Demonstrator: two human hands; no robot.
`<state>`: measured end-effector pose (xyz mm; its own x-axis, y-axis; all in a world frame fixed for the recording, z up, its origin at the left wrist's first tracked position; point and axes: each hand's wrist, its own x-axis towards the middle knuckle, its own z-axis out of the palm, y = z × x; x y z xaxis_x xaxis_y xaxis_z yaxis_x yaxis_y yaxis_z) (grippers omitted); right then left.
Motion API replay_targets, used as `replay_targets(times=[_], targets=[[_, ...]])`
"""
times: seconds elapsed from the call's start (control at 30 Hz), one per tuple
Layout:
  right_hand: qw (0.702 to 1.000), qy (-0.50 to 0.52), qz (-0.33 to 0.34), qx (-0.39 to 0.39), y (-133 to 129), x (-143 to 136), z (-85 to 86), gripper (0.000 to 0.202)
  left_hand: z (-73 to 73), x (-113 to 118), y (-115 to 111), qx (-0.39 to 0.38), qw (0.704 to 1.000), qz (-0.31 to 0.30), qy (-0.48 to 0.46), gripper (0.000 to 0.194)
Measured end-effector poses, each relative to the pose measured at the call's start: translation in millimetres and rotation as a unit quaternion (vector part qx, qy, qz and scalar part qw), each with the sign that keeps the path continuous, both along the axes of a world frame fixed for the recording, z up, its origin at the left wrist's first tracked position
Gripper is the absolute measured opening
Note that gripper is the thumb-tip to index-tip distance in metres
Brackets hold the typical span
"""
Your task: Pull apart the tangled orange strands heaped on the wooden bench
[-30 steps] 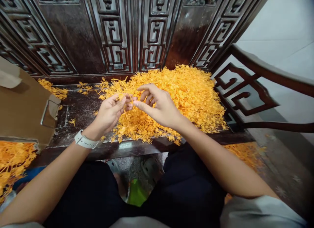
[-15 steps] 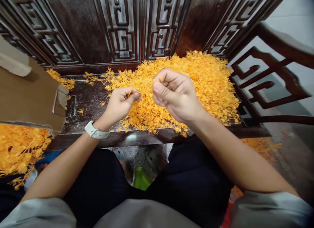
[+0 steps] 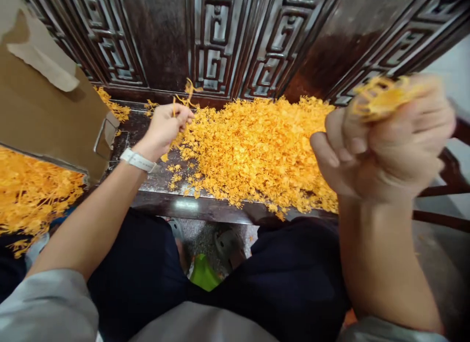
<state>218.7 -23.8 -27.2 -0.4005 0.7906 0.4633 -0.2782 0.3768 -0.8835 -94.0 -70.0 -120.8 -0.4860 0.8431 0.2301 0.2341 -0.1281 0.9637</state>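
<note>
My left hand (image 3: 167, 127) is closed at the left end of the pile, pinching a thin branched orange plastic piece (image 3: 189, 89) whose arms stick up past the fingers. Raised high on the right and close to the camera, my right hand (image 3: 392, 141) is curled into a fist. An orange plastic piece with spoke-like prongs (image 3: 384, 98) shows at the top of that fist, blurred by motion. Between the hands spreads a heap of small orange plastic pieces (image 3: 257, 151) with many thin prongs, lying on a dark wooden bench (image 3: 220, 212).
A cardboard box (image 3: 47, 102) stands on the left, with a metal handle (image 3: 101, 136) at its side. More orange pieces (image 3: 33, 195) lie in front of it. A carved wooden backrest (image 3: 157, 43) rises behind the heap. Below are a green object (image 3: 203, 273) and grey shoes (image 3: 227, 241).
My right hand has moved up and right, away from the left hand, with an orange piece now showing in it. My left hand has shifted left and up, holding a branched piece.
</note>
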Motion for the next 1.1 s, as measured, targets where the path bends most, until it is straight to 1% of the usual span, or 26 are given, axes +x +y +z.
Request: replay_targets(times=[0.03, 0.07, 0.13, 0.17, 0.23, 0.3, 0.37, 0.43, 0.5, 0.57, 0.67, 0.73, 0.83, 0.93, 1.03, 1.1], targets=[[0.999, -0.009, -0.029, -0.015, 11.4, 1.9, -4.9, 0.025, 3.3, -6.5, -2.7, 0.005, 0.999, -0.005, -0.05, 0.016], [0.998, -0.023, -0.046, -0.038, 25.1, 2.4, -13.6, 0.021, 7.8, -9.6, -6.6, 0.011, 0.996, -0.014, -0.091, 0.014], [0.993, -0.06, -0.04, -0.092, 52.8, -0.7, -39.0, 0.025, 17.6, -7.0, -15.6, 0.015, 0.989, -0.031, -0.142, 0.014], [0.991, -0.081, -0.03, -0.106, 63.3, -3.8, -53.1, 0.028, 21.7, -3.0, -20.1, 0.012, 0.987, -0.038, -0.158, 0.015], [0.986, -0.13, -0.015, -0.099, 71.3, -12.5, -77.1, 0.031, 26.9, 6.2, -27.7, 0.0, 0.982, -0.049, -0.183, 0.018], [0.984, -0.168, -0.003, -0.062, 61.3, -23.9, -89.8, 0.033, 28.6, 14.2, -33.2, -0.012, 0.977, -0.064, -0.201, 0.021], [0.981, -0.191, 0.031, -0.02, 40.3, -37.2, -91.3, 0.036, 28.8, 21.2, -37.0, -0.019, 0.972, -0.091, -0.217, 0.021], [0.976, -0.202, 0.079, 0.008, 18.4, -50.4, -87.1, 0.043, 29.2, 29.3, -39.6, -0.021, 0.968, -0.117, -0.223, 0.021], [0.971, -0.205, 0.121, 0.016, 2.6, -60.8, -83.2, 0.051, 30.7, 39.6, -41.6, -0.029, 0.967, -0.131, -0.218, 0.02], [0.966, -0.203, 0.159, 0.006, -5.3, -67.1, -82.9, 0.056, 33.2, 50.5, -43.0, -0.042, 0.967, -0.138, -0.21, 0.022], [0.956, -0.19, 0.222, -0.01, -6.7, -69.0, -86.7, 0.054, 37.2, 61.5, -44.2, -0.056, 0.967, -0.14, -0.204, 0.026], [0.951, -0.188, 0.247, -0.014, -3.9, -66.8, -89.1, 0.051, 39.0, 62.7, -44.8, -0.057, 0.968, -0.14, -0.199, 0.028], [0.947, -0.205, 0.248, -0.015, 2.9, -61.2, -90.4, 0.05, 40.0, 57.6, -45.9, -0.064, 0.972, -0.138, -0.181, 0.027], [0.946, -0.214, 0.241, -0.017, 9.8, -54.8, -90.0, 0.054, 39.9, 49.9, -47.0, -0.07, 0.977, -0.13, -0.156, 0.023], [0.95, -0.209, 0.232, -0.019, 12.5, -47.8, -85.9, 0.059, 40.1, 42.4, -46.8, -0.061, 0.979, -0.134, -0.143, 0.024], [0.95, -0.202, 0.236, -0.012, 11.7, -43.2, -80.9, 0.062, 40.9, 38.5, -45.3, -0.057, 0.975, -0.143, -0.157, 0.026]])
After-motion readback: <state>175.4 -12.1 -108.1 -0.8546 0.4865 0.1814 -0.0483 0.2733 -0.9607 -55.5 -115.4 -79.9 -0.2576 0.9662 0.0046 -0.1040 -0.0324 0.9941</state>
